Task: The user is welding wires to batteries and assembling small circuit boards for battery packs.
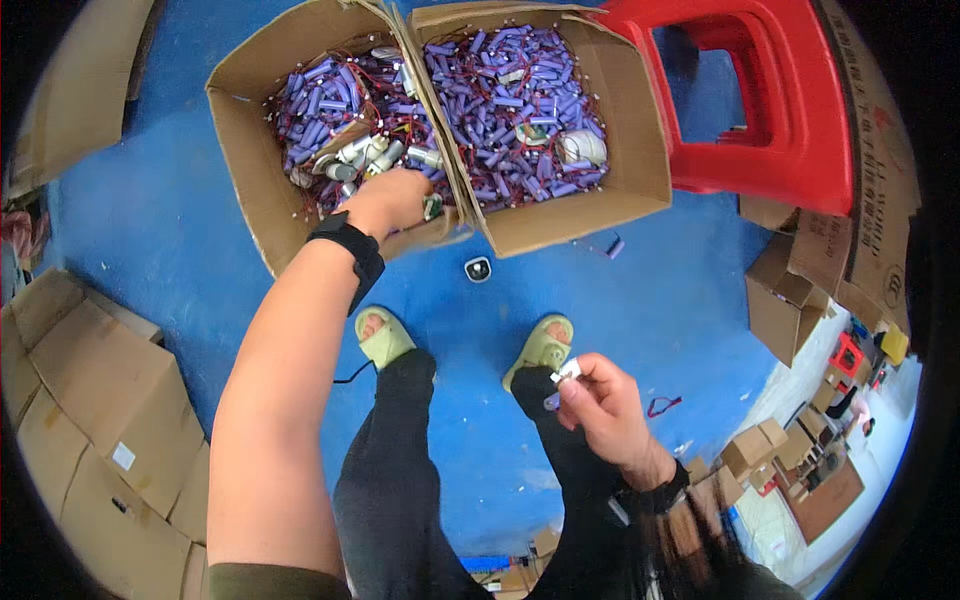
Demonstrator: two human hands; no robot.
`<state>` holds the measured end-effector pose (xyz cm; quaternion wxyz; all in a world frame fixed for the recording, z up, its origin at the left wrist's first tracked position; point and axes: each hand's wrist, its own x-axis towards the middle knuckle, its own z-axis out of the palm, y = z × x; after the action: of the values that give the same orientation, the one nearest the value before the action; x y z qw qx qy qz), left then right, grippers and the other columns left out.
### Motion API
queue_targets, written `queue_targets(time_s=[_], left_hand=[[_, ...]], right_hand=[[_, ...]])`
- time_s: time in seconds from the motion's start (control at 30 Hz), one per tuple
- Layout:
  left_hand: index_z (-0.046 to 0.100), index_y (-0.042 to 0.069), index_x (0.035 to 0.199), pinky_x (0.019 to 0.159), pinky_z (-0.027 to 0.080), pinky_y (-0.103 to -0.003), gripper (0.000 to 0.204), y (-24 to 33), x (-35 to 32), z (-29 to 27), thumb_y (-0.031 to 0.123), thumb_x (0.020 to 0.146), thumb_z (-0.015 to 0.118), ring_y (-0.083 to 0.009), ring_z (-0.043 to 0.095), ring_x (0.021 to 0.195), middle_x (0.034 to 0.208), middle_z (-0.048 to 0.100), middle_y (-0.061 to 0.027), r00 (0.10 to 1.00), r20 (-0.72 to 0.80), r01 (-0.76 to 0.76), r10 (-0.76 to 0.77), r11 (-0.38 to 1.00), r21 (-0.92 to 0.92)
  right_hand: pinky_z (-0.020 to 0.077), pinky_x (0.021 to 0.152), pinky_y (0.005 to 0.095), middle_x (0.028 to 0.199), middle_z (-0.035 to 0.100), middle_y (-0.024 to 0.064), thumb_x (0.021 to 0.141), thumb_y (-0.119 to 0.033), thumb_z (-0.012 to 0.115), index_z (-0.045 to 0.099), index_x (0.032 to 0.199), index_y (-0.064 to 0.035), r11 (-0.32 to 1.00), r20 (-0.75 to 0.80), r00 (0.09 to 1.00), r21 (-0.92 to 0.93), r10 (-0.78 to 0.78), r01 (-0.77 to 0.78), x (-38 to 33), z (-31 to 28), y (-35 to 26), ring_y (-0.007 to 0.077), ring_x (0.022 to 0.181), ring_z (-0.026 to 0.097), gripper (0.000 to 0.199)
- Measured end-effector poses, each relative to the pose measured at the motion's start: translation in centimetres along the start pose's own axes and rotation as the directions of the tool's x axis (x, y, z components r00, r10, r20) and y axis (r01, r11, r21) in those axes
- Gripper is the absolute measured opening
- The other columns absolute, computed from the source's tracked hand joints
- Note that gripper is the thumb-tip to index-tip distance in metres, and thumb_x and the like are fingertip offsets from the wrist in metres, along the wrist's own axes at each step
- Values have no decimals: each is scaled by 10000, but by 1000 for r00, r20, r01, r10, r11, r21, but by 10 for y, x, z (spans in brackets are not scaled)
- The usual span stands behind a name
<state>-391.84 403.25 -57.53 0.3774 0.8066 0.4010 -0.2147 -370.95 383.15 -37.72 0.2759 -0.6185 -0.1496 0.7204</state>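
Observation:
My left hand [398, 200] reaches into the near part of the left cardboard box [238, 180], with its fingers curled downward and mostly hidden. Beside those fingers shows a small green and white piece [432, 207]; whether I grip it is unclear. Purple cylindrical cells [320, 95] with red wires fill this box, and white and grey cylinders [385, 157] lie on top. Over my knee, my right hand [605, 405] is closed in a pinch on a small purple battery [552, 401] with a white end piece [568, 371].
A second cardboard box [625, 175] of purple cells stands against the first. To its right is a red plastic stool [760, 165]. A small white square object [478, 269], a loose cell [615, 247] and a red wire [663, 406] lie on the blue floor. Large cartons [110, 380] stand at the left.

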Motion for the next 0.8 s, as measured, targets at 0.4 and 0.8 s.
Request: queue_targets(time_s=[0.4, 0.8], left_hand=[[600, 54, 817, 540, 494, -371, 156, -32, 57, 73, 101, 737, 474, -278, 614, 665, 773, 617, -128, 892, -139, -365, 431, 866, 342], [531, 8, 972, 664, 448, -255, 228, 4, -84, -55, 134, 792, 590, -112, 547, 770, 834, 577, -61, 933, -355, -139, -67, 841, -523]], right_hand=[[390, 558, 184, 717, 495, 6, 810, -30, 546, 526, 853, 4, 896, 199, 917, -221, -345, 385, 103, -3, -29, 36, 634, 452, 58], [360, 494, 185, 647, 480, -30, 818, -45, 534, 523, 826, -9, 695, 270, 708, -158, -653, 702, 137, -17, -53, 18, 570, 434, 39]])
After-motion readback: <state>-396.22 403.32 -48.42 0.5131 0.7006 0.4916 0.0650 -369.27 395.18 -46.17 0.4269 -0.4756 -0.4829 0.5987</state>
